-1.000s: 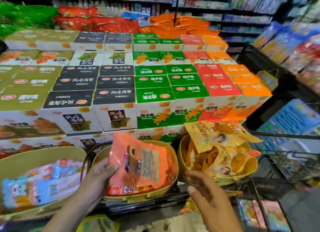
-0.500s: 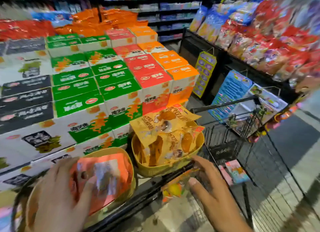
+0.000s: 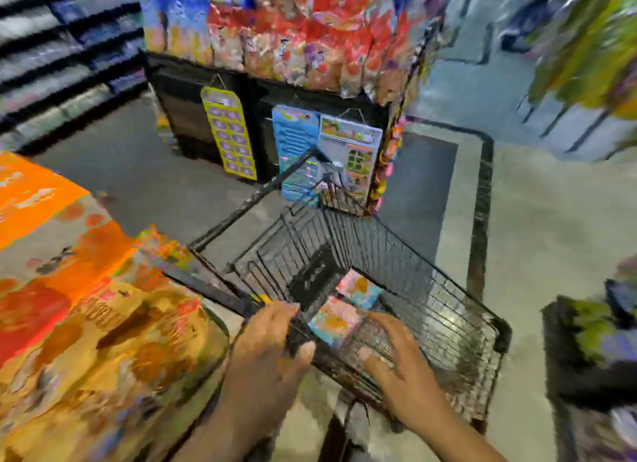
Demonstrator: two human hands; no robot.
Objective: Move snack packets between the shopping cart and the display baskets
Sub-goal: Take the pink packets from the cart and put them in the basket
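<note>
Down inside the cart [image 3: 406, 254], packets [image 3: 336, 320] lie just ahead of my right hand [image 3: 400, 365], fingers spread and empty; my left hand [image 3: 265, 351] curls on the rim, farther off

Black wire shopping cart [image 3: 396, 254] seen from above. Two colourful snack packets [image 3: 348, 306] lie flat inside. Yellow packets [image 3: 113, 351] piled at left, blurred.
</note>
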